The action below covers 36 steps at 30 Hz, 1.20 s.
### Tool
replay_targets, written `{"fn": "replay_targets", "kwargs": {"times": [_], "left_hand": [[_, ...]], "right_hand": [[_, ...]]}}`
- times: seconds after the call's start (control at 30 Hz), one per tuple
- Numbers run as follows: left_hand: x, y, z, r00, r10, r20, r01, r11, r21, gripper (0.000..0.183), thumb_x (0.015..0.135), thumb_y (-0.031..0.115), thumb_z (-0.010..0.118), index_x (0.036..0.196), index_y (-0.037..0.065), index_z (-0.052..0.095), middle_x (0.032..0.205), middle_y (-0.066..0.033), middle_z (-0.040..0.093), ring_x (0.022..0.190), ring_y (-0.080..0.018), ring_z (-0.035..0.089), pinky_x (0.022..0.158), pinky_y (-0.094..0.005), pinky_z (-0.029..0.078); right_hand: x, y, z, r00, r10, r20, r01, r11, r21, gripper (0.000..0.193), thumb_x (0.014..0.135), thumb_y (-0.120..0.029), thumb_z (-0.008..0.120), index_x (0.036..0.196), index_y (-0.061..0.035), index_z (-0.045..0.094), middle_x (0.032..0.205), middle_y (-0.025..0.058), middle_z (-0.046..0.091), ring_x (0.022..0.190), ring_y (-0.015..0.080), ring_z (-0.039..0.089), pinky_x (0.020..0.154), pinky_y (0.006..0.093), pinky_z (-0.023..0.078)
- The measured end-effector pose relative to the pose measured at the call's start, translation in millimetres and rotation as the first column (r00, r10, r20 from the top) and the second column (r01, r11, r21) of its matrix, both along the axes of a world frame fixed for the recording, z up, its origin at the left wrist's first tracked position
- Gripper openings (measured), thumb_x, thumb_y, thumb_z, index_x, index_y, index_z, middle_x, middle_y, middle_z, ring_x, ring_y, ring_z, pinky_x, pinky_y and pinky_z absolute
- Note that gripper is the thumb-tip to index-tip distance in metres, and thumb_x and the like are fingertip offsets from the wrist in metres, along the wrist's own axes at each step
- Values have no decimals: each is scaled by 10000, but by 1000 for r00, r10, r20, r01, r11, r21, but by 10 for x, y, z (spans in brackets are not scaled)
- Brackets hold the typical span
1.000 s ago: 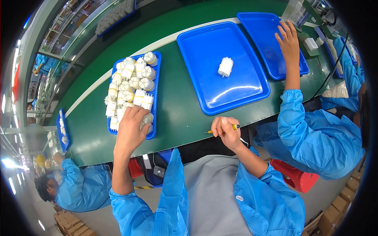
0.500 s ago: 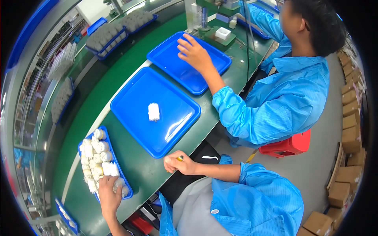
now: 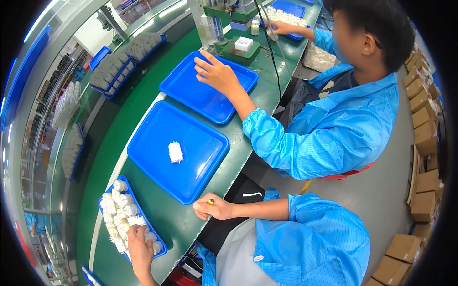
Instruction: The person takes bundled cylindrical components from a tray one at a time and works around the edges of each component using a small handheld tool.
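Note:
At the lower left, my left hand [image 3: 141, 252] reaches over a narrow blue tray [image 3: 151, 220] heaped with white cylindrical parts. Its fingers are closed about one white cylindrical part [image 3: 136, 220] with thin pins; the fingertips are partly hidden. My right hand [image 3: 213, 207] is at the table's near edge, curled round a slim tool [image 3: 210, 202] whose yellow-and-dark end shows; the rest is covered by the fist. A single white part [image 3: 175, 152] with pins lies in the large blue tray [image 3: 157, 177] ahead of my hands.
A co-worker in a blue coat [image 3: 305, 138] sits to the right, one hand [image 3: 217, 76] over a second blue tray [image 3: 174, 86]. Beyond stands a green bench press [image 3: 238, 53] with a white block fixture. Trays of white parts [image 3: 112, 71] line the far left.
The whole view has shifted, so the trays appear lower. My left hand stays at the narrow tray, fingers at a white part. The co-worker's far hand now shows beside parts past the press.

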<state>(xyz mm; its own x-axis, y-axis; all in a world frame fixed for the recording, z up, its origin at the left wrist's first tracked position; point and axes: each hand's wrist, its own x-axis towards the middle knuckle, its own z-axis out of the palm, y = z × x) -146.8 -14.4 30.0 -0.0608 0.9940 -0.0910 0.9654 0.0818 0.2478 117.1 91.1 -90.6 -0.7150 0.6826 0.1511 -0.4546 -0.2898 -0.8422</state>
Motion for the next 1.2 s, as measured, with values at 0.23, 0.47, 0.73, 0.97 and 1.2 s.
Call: {"fn": "replay_targets", "kwargs": {"times": [0.23,0.47,0.73,0.97,1.2], "left_hand": [[118,57,-88,982,18,-188,-12,999,34,356,667,3,709,988,-5,555,991,-186,530,950,-385,514,830,-458,434],[876,645,-57,994,10,108,-51,923,382,464,730,112,763,1147,27,577,1127,-171,577,1060,-366,547,908,-424,446],[1342,1911,-561,951,234,203,-293,895,337,570,806,343,725,1241,22,545,1132,-179,610,1055,-347,587,869,-438,487],[1309,1899,-756,862,22,506,-220,916,335,495,805,157,693,1252,22,531,1161,-174,595,1072,-332,594,918,-412,470],[1230,1144,-374,464,-33,885,-427,867,256,491,812,38,704,1258,9,502,1130,-133,600,964,-188,617,864,-326,488]], "right_hand": [[51,25,-5,998,-48,39,47,999,7,489,1020,-292,452,606,-31,470,600,43,519,592,111,473,579,289,380],[29,34,-3,996,-39,81,36,998,42,504,1023,-313,450,599,-41,442,588,45,506,583,118,459,563,293,363],[22,9,20,992,-47,118,36,995,92,511,1027,-322,444,608,-31,449,590,39,496,583,114,446,558,297,353],[43,10,4,993,-43,110,35,997,74,496,1025,-308,452,613,-30,462,599,40,505,585,112,451,559,294,360],[46,27,34,991,-67,113,55,993,100,488,1026,-289,450,620,-19,477,603,49,514,591,122,471,572,295,379]]}}
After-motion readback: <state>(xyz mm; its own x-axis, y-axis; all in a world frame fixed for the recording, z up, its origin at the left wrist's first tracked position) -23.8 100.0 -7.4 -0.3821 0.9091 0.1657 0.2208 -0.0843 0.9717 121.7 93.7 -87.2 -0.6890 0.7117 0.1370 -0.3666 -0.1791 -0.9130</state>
